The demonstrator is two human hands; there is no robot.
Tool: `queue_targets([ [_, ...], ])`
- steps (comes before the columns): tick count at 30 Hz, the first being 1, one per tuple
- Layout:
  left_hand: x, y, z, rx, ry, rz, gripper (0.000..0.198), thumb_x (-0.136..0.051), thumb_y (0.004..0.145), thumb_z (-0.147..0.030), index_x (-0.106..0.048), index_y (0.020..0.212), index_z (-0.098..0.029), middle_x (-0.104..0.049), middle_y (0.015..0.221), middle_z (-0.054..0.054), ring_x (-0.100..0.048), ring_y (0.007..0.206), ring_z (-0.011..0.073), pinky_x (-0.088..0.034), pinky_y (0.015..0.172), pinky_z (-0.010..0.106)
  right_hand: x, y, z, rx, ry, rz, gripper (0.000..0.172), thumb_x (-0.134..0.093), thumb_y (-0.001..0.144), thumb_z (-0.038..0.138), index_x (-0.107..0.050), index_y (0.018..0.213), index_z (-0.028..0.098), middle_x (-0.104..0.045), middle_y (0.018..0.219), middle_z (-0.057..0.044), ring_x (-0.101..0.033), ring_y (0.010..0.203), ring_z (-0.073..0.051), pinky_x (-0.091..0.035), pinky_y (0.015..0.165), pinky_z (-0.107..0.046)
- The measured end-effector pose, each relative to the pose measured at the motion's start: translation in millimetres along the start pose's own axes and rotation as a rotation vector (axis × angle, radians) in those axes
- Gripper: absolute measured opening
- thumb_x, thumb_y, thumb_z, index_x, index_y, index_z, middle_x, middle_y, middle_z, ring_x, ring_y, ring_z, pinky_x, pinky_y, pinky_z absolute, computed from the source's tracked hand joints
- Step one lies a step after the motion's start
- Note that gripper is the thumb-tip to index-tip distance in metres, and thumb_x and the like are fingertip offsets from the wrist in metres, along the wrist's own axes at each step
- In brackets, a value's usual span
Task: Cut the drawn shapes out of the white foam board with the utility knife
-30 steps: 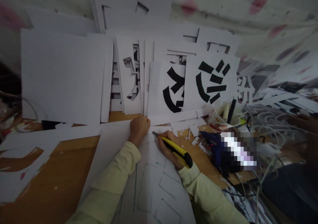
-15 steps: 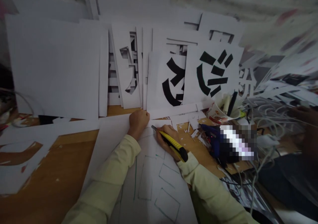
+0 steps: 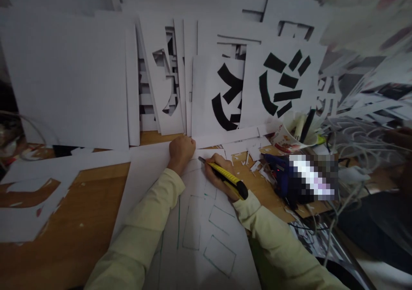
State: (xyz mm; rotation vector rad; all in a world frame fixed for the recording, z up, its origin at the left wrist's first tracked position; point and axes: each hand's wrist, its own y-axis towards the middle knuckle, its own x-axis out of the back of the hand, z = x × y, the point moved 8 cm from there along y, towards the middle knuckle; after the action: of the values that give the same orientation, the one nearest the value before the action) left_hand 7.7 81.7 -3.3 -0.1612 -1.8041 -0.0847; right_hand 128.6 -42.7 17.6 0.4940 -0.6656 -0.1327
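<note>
My right hand (image 3: 217,172) grips a yellow and black utility knife (image 3: 227,175), its short blade pointing left, low over a white board (image 3: 167,255). Green and dark outlines of rectangles and long strokes are drawn on this board. Close by on the left, my left hand (image 3: 182,152) rests as a fist near the board's far edge. Nothing shows in that fist, though its fingertips are turned away from view. Where the blade meets the board is too small to make out.
White panels (image 3: 69,80) with cut-out shapes lean along the back. A paper cup (image 3: 287,136) of pens, a blue glue gun (image 3: 279,174) and white scraps (image 3: 254,152) lie to the right, near tangled cables. A cut-out sheet (image 3: 22,228) lies left. Another person's dark clothing shows at right.
The whole view has shifted slightly, so the scene sits higher and mostly further right. Both hands keep nearly the same places on the board, and the knife stays in my right hand.
</note>
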Motion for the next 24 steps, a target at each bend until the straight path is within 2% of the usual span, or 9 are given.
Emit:
queue_targets([
  [5,-0.3,1,1,0.009,-0.003,-0.006,0.046,-0.039,0.101,-0.024,-0.08,0.113,-0.008,-0.078,0.111,0.021,-0.074,0.109,0.0306,-0.056,0.088,0.037,1,-5,-1,-0.03,0.009,-0.009,0.009,-0.058,0.093,0.024,-0.054,0.085,0.026,-0.059,0.067,0.003,-0.056,0.057,-0.014,-0.044,0.057,-0.026],
  [10,1.3,0,1,0.012,-0.008,-0.001,0.046,-0.039,0.1,-0.024,-0.08,0.113,-0.009,-0.077,0.112,0.021,-0.073,0.109,0.0303,-0.056,0.089,0.037,9,-11,-8,-0.082,0.021,-0.158,0.006,-0.059,0.094,0.029,-0.056,0.09,0.027,-0.068,0.082,-0.002,-0.066,0.073,-0.019,-0.053,0.068,-0.03],
  [18,1.6,0,0,0.005,-0.003,0.018,0.046,-0.04,0.1,-0.025,-0.081,0.114,-0.01,-0.078,0.112,0.02,-0.073,0.111,0.0301,-0.056,0.089,0.036,3,-4,0,-0.028,0.043,-0.064,0.008,-0.06,0.096,0.026,-0.06,0.088,0.025,-0.065,0.074,0.001,-0.06,0.064,-0.016,-0.048,0.063,-0.028],
  [24,1.0,0,1,0.012,-0.019,0.009,0.045,-0.04,0.1,-0.025,-0.081,0.113,-0.01,-0.078,0.113,0.02,-0.073,0.109,0.0306,-0.055,0.088,0.036,5,-6,0,-0.06,0.014,-0.074,0.006,-0.06,0.096,0.025,-0.059,0.09,0.025,-0.068,0.08,-0.001,-0.06,0.068,-0.017,-0.048,0.064,-0.029],
])
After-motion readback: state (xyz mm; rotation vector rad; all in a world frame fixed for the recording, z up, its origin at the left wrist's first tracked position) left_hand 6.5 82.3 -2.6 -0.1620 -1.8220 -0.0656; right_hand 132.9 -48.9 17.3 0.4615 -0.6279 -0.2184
